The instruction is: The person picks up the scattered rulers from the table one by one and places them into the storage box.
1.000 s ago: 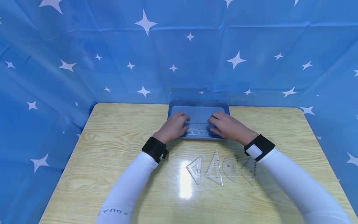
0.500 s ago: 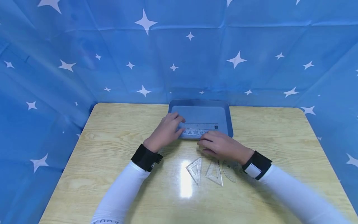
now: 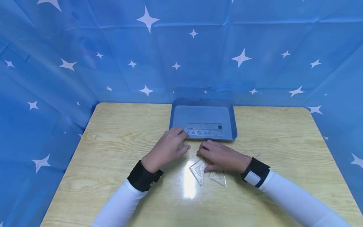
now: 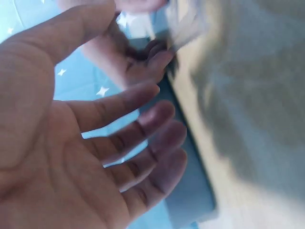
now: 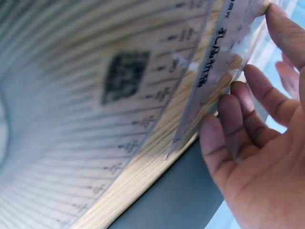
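Observation:
My left hand (image 3: 165, 149) hovers by the front left corner of the blue tray (image 3: 204, 110), holding nothing; its fingers are spread and loosely bent in the left wrist view. A clear ruler with shape cut-outs (image 3: 204, 129) lies inside the tray near its front side. My right hand (image 3: 222, 156) is over the clear drawing tools on the table. Its thumb and fingertips are at or near a clear set square (image 5: 212, 67) with black lettering. One set square (image 3: 200, 179) lies left of the hand; another (image 3: 220, 181) is partly under it. A clear protractor (image 5: 95, 143) lies below the right wrist.
The wooden table (image 3: 113, 142) stands against a blue curtain (image 3: 113, 37) with white stars. The tray sits at its back edge. A fourth clear tool is mostly hidden behind the right wrist in the head view.
Both hands have come out of the tray towards me; the ruler stays inside, uncovered. My right hand has moved over the set squares, which look unmoved. My left hand has drawn back left.

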